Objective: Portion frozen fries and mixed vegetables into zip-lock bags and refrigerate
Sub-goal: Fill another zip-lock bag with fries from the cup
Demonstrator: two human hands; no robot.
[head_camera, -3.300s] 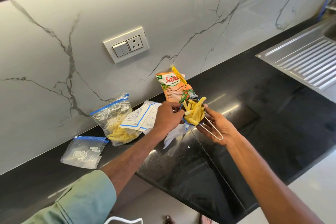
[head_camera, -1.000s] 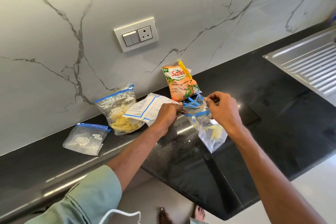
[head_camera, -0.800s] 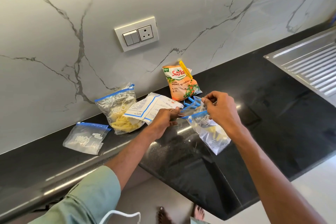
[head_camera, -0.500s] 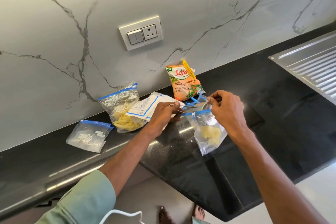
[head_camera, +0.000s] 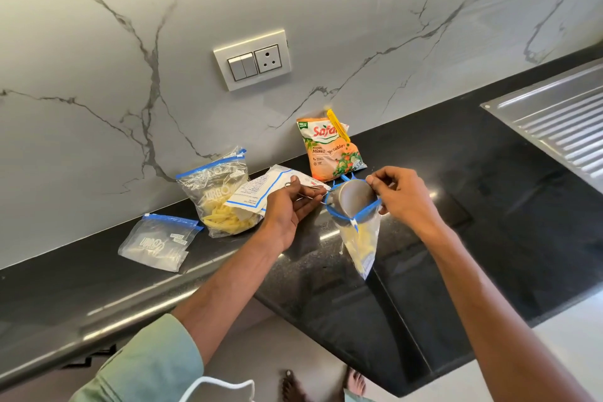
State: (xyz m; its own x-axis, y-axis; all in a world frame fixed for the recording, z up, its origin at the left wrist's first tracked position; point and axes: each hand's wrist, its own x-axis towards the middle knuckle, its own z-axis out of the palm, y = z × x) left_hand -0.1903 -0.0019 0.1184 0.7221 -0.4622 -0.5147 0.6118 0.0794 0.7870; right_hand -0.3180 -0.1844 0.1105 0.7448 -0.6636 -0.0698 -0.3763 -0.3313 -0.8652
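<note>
My left hand (head_camera: 290, 206) holds the wire handle of a small steel measuring cup (head_camera: 352, 197), which is tipped into the blue-rimmed mouth of a zip-lock bag (head_camera: 360, 240). My right hand (head_camera: 403, 194) pinches the bag's rim and holds it up over the black counter (head_camera: 489, 173). Yellow fries lie in the bag's lower part. Against the wall stands an orange pack of mixed vegetables (head_camera: 331, 153). A second zip-lock bag with fries (head_camera: 220, 197) leans at the left, with the white fries packet (head_camera: 261, 194) lying against it.
An empty zip-lock bag (head_camera: 158, 241) lies flat at the far left of the counter. A steel sink drainboard (head_camera: 561, 121) is at the right. A switch and socket plate (head_camera: 253, 59) sits on the marble wall. Bare feet show on the floor below the counter edge.
The cup was full of fries in my right hand; now my left hand tips it into the bag. The fries have dropped into the bag, which my right hand holds up.
</note>
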